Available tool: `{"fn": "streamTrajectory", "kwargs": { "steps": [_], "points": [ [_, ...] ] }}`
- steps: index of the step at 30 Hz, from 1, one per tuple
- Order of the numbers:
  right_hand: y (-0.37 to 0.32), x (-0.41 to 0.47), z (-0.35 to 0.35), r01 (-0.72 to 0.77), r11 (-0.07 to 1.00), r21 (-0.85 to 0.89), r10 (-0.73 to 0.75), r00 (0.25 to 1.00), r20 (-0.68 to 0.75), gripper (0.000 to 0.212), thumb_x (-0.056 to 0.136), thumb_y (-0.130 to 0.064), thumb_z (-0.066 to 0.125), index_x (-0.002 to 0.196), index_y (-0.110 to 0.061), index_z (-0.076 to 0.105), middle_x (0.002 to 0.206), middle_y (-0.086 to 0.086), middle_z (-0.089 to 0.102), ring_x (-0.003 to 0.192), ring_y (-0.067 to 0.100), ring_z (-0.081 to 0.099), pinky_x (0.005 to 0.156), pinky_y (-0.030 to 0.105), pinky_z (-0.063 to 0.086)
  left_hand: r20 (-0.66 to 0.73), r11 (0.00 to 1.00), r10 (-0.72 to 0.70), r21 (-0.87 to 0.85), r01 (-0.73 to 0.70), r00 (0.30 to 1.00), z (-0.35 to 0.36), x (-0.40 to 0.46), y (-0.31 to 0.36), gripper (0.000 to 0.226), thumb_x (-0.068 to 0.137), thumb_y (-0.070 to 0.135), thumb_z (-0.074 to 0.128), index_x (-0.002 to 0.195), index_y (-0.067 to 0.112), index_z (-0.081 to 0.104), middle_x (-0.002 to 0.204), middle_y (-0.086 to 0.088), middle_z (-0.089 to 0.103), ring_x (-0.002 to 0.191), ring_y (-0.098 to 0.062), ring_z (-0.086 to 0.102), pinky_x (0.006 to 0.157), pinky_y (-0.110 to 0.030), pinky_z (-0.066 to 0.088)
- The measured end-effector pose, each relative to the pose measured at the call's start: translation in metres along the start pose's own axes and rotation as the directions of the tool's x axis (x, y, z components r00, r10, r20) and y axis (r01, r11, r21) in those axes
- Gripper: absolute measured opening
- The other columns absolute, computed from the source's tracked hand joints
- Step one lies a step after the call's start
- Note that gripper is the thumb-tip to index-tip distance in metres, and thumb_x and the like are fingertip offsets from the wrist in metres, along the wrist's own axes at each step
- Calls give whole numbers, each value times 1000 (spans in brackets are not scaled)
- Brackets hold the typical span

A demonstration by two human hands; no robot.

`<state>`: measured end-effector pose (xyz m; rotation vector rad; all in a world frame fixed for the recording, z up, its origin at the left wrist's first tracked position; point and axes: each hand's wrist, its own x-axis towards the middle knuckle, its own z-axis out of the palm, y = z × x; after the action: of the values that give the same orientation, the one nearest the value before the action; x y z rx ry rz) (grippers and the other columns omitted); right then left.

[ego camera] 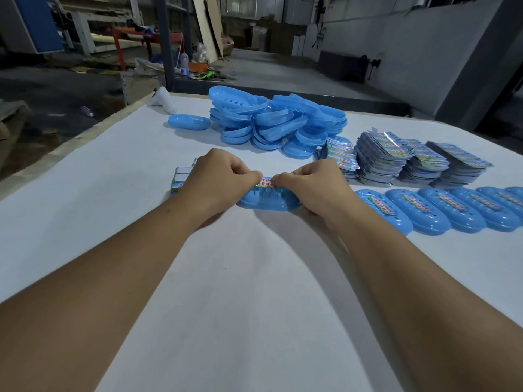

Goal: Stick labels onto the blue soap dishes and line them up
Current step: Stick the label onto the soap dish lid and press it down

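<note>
A blue soap dish (267, 200) lies upside down on the white table, straight in front of me. A printed label (267, 181) with red characters is stretched across its top. My left hand (218, 179) pinches the label's left end and my right hand (314, 183) pinches its right end; both hands also rest against the dish ends. To the right runs a row of labelled blue dishes (441, 210), side by side. A heap of unlabelled blue dishes (271, 120) lies at the back.
Stacks of label sheets (402, 159) stand right of centre behind the row. A small pile of label strips (179, 178) sits just left of my left hand. One single dish (189, 121) and a white object (164, 101) lie near the table's far left edge.
</note>
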<state>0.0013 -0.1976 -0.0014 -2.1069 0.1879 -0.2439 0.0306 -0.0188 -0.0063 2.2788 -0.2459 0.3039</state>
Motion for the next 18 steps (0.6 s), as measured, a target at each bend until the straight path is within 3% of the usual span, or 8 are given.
{"fn": "streamTrajectory", "kwargs": {
  "steps": [6,10,14,18],
  "points": [
    [3,4,3,0,999,-48,-1,1000,-23,32,69,-39,80,55,-18,60,45,-2,41,42,15,33,49,26,33,-24,998,31,50,-30,999,4,0,-1,29,77,49,77,62,24,71,57,17,65,62,0,60,55,-22,39],
    [4,5,3,27,997,-75,-29,999,-24,48,71,-45,82,61,-2,63,47,0,43,44,15,34,52,29,35,-32,994,62,97,-59,998,5,1,-1,30,77,52,76,62,27,69,62,16,64,66,-2,60,58,-23,43],
    [3,4,3,41,995,-87,-43,999,-17,38,72,-45,83,57,-16,64,44,-1,43,41,14,33,51,28,35,-35,987,95,137,-89,995,6,0,-1,29,77,53,75,63,29,66,64,16,63,67,-3,60,61,-27,45],
    [2,4,3,31,996,-84,-33,999,-20,39,73,-42,83,62,-8,69,46,1,46,41,15,35,52,29,36,-39,977,109,187,-100,993,6,0,1,28,78,54,73,64,30,66,67,14,64,69,-5,59,66,-30,50]
  ]
}}
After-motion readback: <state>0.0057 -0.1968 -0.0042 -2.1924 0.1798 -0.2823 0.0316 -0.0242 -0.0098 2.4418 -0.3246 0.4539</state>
